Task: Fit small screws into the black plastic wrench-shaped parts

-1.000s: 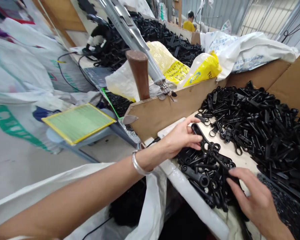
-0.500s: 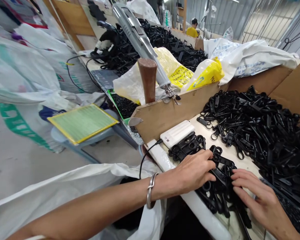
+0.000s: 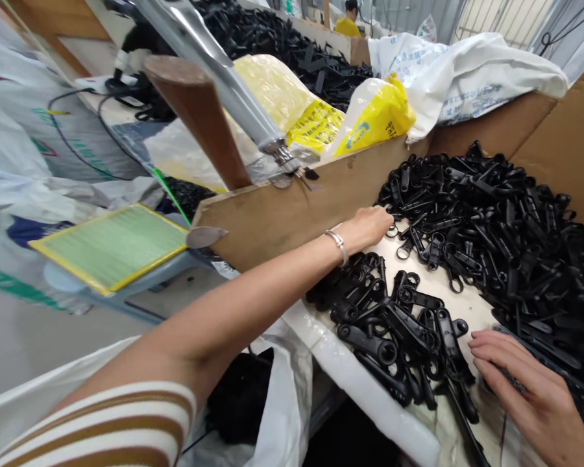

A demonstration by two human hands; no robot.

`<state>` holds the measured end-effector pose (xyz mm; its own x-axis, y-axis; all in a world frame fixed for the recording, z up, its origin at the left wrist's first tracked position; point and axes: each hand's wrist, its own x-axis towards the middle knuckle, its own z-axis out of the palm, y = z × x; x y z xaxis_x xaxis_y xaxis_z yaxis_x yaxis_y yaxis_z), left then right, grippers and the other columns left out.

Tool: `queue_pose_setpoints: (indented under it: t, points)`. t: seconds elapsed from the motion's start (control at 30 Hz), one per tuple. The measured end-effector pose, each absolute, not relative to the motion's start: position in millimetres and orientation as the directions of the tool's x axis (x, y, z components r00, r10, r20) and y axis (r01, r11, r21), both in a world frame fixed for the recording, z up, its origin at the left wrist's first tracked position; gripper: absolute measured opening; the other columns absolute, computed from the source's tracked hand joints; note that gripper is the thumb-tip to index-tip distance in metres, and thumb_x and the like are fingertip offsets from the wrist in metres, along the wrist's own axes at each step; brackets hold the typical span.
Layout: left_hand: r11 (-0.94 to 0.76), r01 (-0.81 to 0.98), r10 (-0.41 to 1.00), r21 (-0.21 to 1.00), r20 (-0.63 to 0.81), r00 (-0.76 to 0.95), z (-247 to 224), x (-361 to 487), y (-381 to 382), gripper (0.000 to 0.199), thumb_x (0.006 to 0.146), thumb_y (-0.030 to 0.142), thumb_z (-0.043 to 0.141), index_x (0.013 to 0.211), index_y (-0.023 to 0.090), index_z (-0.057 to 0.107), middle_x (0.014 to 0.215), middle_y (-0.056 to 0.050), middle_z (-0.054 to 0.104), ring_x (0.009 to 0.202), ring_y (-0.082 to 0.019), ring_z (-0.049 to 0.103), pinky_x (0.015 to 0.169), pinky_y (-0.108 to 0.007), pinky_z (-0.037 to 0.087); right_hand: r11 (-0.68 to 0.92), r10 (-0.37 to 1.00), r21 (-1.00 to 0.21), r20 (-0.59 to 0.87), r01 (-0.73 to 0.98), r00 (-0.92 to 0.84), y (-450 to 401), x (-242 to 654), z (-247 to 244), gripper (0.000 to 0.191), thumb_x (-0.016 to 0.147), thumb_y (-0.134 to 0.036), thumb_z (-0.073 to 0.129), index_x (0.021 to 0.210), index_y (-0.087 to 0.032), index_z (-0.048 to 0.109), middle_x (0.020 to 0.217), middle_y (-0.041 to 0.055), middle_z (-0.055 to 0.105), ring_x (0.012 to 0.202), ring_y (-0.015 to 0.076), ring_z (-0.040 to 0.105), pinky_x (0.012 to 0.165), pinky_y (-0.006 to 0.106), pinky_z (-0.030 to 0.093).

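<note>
My left hand (image 3: 370, 227) reaches to the near left edge of a large pile of black plastic parts (image 3: 496, 227). Its fingers are closed at the end of one black plastic part (image 3: 393, 231), whose ring shows beside the fingertips. A smaller heap of similar long parts with ring ends (image 3: 409, 324) lies near the table's front edge, below my left forearm. To the right of this heap, my right hand (image 3: 530, 376) is open, with fingers stretched and nothing seen in them.
A wooden board (image 3: 296, 201) borders the table on the left, with a brown post (image 3: 199, 110) and a grey metal tool (image 3: 214, 58) above it. Cardboard (image 3: 559, 143) stands behind the pile. An open white sack (image 3: 287, 402) hangs below the padded table edge (image 3: 370, 389).
My left hand has left the small heap and moved forward to the big pile's edge. My right hand has drawn away from the heap. The view has shifted right and down.
</note>
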<state>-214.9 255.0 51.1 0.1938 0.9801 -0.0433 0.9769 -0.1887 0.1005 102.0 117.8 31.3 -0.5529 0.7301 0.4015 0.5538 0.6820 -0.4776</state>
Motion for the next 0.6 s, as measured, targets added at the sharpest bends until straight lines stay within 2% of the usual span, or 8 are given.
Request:
queue_pose_setpoints:
  t: [0.23, 0.47, 0.6]
  points:
    - [-0.193, 0.978, 0.980, 0.072, -0.040, 0.197, 24.2, -196.5, 307.2, 0.032, 0.088, 0.006, 0.041, 0.103, 0.012, 0.069, 0.103, -0.018, 0.068, 0.102, -0.024, 0.065, 0.085, -0.029, 0.049, 0.529, 0.849, -0.506, 0.297, 0.681, -0.438, 83.8, 161.0, 10.8, 0.018, 0.091, -0.021, 0.058, 0.107, -0.022, 0.067, 0.120, 0.0040, 0.066, 0.113, 0.0222, 0.061, 0.105, 0.034, 0.049]
    - [-0.254, 0.966, 0.967, 0.047, -0.013, 0.255, 34.0, -188.1, 288.7, 0.028, 0.082, 0.007, 0.046, 0.092, 0.016, 0.070, 0.093, -0.012, 0.069, 0.092, -0.023, 0.066, 0.076, -0.029, 0.047, 0.476, 0.867, -0.540, 0.422, 0.695, -0.265, 40.4, 196.2, -10.1, 0.018, 0.087, -0.017, 0.063, 0.104, -0.020, 0.068, 0.115, 0.0051, 0.067, 0.105, 0.0213, 0.065, 0.100, 0.031, 0.053]
    - [-0.433, 0.900, 0.901, 0.059, 0.032, 0.432, 41.0, -170.6, 271.7, 0.033, 0.082, 0.011, 0.051, 0.108, 0.025, 0.065, 0.116, -0.005, 0.064, 0.108, -0.020, 0.058, 0.083, -0.026, 0.045, 0.429, 0.874, -0.572, 0.460, 0.699, -0.159, 23.2, 208.4, -22.5, 0.012, 0.085, -0.026, 0.066, 0.093, -0.019, 0.072, 0.103, 0.0072, 0.072, 0.094, 0.0253, 0.069, 0.089, 0.035, 0.059]
